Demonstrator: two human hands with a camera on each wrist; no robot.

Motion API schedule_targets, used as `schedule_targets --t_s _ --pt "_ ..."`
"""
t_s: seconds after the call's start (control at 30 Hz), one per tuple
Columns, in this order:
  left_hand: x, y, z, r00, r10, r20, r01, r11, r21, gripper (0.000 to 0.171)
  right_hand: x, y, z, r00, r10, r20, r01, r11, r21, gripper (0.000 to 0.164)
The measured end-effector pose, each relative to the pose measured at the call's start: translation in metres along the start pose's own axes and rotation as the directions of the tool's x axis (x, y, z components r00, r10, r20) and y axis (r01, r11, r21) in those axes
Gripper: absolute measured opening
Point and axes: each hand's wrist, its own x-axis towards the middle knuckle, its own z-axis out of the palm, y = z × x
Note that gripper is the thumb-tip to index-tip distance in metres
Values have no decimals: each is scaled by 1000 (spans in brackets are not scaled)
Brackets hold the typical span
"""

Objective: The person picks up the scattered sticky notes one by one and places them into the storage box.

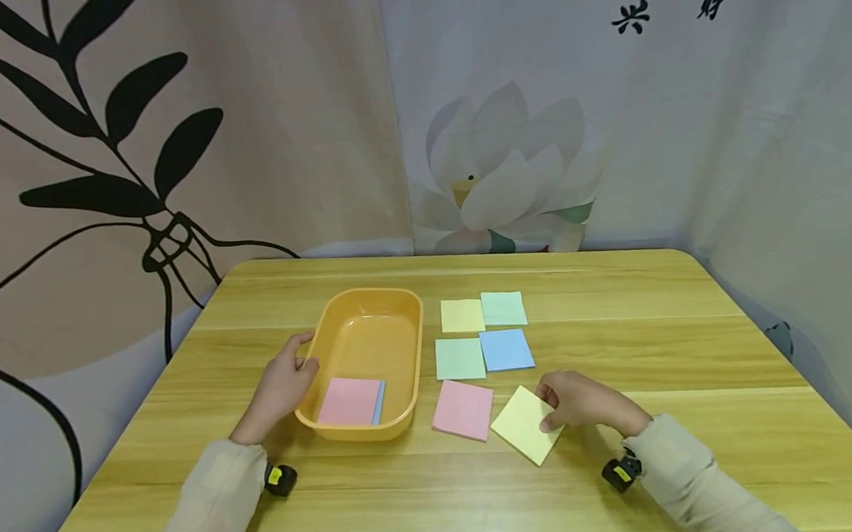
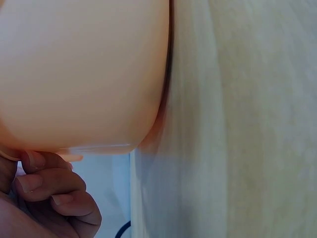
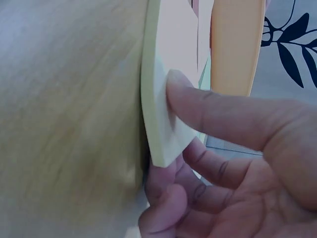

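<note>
My left hand (image 1: 281, 387) holds the left rim of an orange plastic tub (image 1: 361, 347), thumb and fingers at its edge. In the left wrist view, curled fingers (image 2: 59, 191) show right under the rim, beside the tub's pale outer wall (image 2: 84, 74). A pink sticky note pad (image 1: 348, 401) lies in the tub's near end, partly covering a blue one (image 1: 379, 403). My right hand (image 1: 584, 403) pinches the right corner of a light yellow sticky note pad (image 1: 524, 424), thumb on top and fingers beneath. The right wrist view shows that pad's thick edge (image 3: 151, 99) close over the table.
Right of the tub lie a pink pad (image 1: 462, 410), a green pad (image 1: 460, 359), a blue pad (image 1: 507, 350), a yellow pad (image 1: 462, 316) and a mint pad (image 1: 504, 308). The wooden table (image 1: 619, 303) ends at a printed curtain (image 1: 300, 127) behind.
</note>
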Motion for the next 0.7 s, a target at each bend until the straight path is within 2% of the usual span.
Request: schedule_targets --t_s 0.23,0.37,0.53,0.7 --pt "-1 1 0 1000 -7 -6 7 1000 3 51 -2 2 -1 1000 -10 5 9 998 66 29" --pt "-1 1 1 1000 -5 -5 6 1000 5 51 -3 5 -1 998 -57 -4 57 993 99 22" --pt "-2 3 0 1000 -4 -1 4 1000 0 51 -2 11 -1 994 -111 -17 112 989 97 14" --pt "-2 4 -1 1000 -9 4 9 1000 -9 51 0 12 -3 995 -103 -4 103 990 96 12"
